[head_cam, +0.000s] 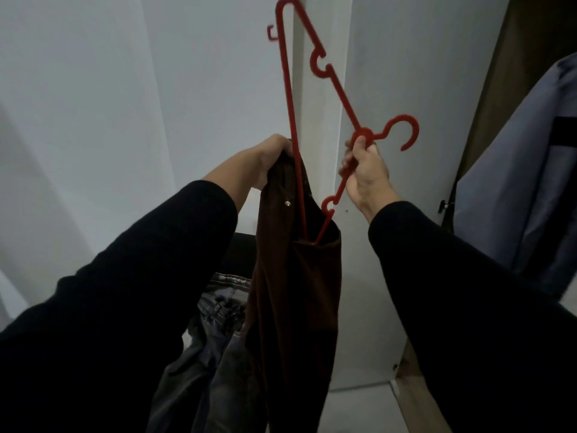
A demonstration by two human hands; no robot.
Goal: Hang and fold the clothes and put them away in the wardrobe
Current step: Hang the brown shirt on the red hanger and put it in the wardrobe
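My hands are crowded — the red hanger [315, 62] stands tilted between them, its lower end buried in the brown garment [296, 292] that hangs straight down and blocks the middle. Jeans [215, 326] lie heaped below. To my right a grey garment [515, 189] fills the wardrobe opening; bare white wall [93, 89] lies left.

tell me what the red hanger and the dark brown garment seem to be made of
The red hanger looks like moulded plastic: one even colour, thick rounded bars, smooth matte surface. The dark brown garment looks like a soft woven or knitted fabric, perhaps velvety; it drapes in limp folds without sheen, with a small metal stud.
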